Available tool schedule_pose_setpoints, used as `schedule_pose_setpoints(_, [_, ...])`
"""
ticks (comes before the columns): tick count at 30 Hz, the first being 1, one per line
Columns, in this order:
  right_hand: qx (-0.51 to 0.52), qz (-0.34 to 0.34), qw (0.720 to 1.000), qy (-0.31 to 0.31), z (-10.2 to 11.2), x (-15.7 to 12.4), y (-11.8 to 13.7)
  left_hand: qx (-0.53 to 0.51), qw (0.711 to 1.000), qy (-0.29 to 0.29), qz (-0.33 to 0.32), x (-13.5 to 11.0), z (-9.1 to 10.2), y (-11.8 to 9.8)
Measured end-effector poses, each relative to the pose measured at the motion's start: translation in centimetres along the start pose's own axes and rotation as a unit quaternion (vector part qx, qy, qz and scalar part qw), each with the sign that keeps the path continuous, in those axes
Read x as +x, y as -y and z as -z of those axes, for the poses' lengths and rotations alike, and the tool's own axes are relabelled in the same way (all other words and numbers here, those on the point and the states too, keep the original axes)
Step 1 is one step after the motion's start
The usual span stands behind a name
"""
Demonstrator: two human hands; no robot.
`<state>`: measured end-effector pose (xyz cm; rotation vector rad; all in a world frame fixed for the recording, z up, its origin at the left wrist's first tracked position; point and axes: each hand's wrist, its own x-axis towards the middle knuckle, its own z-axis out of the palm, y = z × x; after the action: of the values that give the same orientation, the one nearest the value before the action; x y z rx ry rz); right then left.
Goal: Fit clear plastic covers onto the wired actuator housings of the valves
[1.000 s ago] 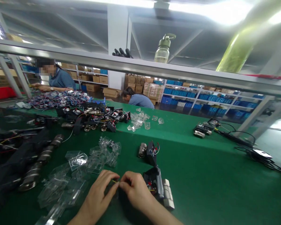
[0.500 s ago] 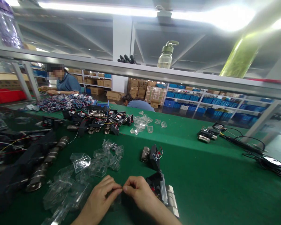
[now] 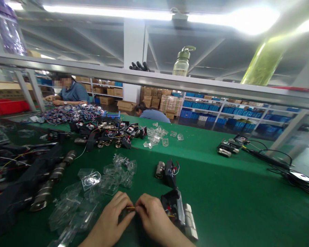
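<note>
My left hand (image 3: 113, 216) and my right hand (image 3: 154, 214) meet fingertip to fingertip over the green bench. A thin yellow wire (image 3: 130, 207) spans the small gap between them, pinched by the right thumb and forefinger. The left fingers curl around a small dark or see-through part that is mostly hidden. Just right of my right hand lies a black housing (image 3: 173, 207) with a silver metal cylinder (image 3: 190, 221) beside it. Behind it stands another black unit (image 3: 170, 173) with loose wires. Clear plastic covers (image 3: 79, 209) are heaped left of my left hand.
Black units with metal fittings (image 3: 45, 192) crowd the left side. Further back are a pile of wired parts (image 3: 74, 113) and more clear pieces (image 3: 156, 135). Cables (image 3: 293, 178) lie at right. A shelf rail (image 3: 154, 76) crosses above; two people are beyond the bench.
The yellow wire now shows between my fingertips, where none was visible before. My left fingers have opened slightly around the small part, and my right hand has turned a little.
</note>
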<state>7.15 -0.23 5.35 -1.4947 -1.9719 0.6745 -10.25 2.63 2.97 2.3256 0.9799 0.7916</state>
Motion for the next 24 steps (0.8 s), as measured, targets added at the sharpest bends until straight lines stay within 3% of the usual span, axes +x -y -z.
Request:
schedule_pose_setpoints(5, [0.068,-0.061,0.995,0.025,0.4,0.1,0.1,0.048,0.99,-0.06,-0.117,0.0,0.0,0.8])
schedule_pose_setpoints(9, [0.088,-0.085,0.992,0.039,0.6,0.2,0.1,0.057,0.984,-0.071,-0.15,0.0,-0.1,1.2])
schedule_pose_setpoints(11, [0.084,-0.088,0.992,0.038,0.8,0.3,0.1,0.044,0.987,-0.067,-0.137,0.1,-0.1,1.2])
schedule_pose_setpoints(18, [0.043,-0.059,0.996,0.051,1.2,0.2,0.3,-0.011,0.999,-0.039,0.003,0.5,-0.4,0.8])
schedule_pose_setpoints(24, [0.008,-0.084,0.995,0.055,1.3,0.0,0.1,-0.032,0.999,-0.021,0.021,0.5,-0.3,1.5])
